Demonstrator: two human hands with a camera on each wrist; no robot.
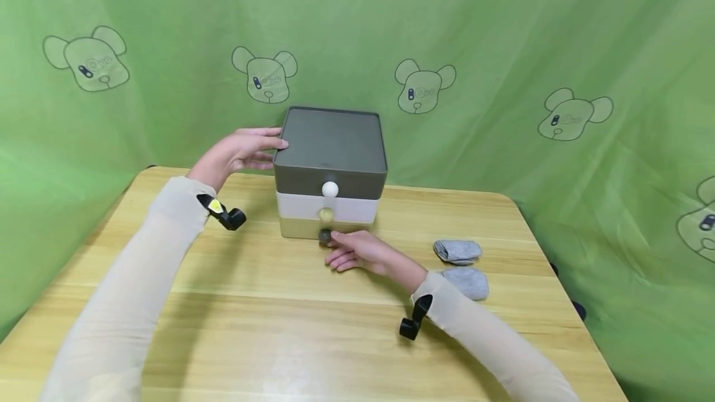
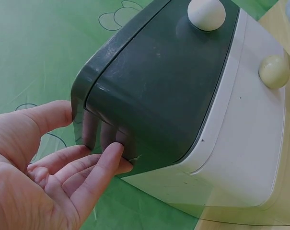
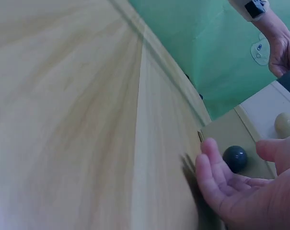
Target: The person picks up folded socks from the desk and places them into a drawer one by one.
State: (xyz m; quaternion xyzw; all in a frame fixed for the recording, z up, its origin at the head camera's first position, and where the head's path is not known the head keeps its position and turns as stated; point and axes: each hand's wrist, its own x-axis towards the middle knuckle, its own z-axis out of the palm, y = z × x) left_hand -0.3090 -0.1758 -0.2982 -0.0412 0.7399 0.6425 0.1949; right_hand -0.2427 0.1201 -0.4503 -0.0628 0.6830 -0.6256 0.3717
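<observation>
A small drawer box (image 1: pixel 335 141) of three stacked drawers stands toward the back of the table, dark grey on top, white in the middle, beige below. My left hand (image 1: pixel 246 149) steadies its left side, the thumb on the top edge and the straight fingers along the dark side wall (image 2: pixel 104 139). My right hand (image 1: pixel 360 252) is in front of the beige bottom drawer (image 3: pixel 226 132). Its thumb and loosely bent fingers lie on either side of the dark round knob (image 3: pixel 235 159), apart from it in the right wrist view. All three drawers look closed.
Above the dark knob are a yellowish knob (image 1: pixel 326 214) and a white knob (image 1: pixel 330 189). Two folded grey cloths (image 1: pixel 458 252) lie on the wooden table (image 1: pixel 268 327), to the right near my right forearm. A green curtain (image 1: pixel 346 30) hangs close behind the box.
</observation>
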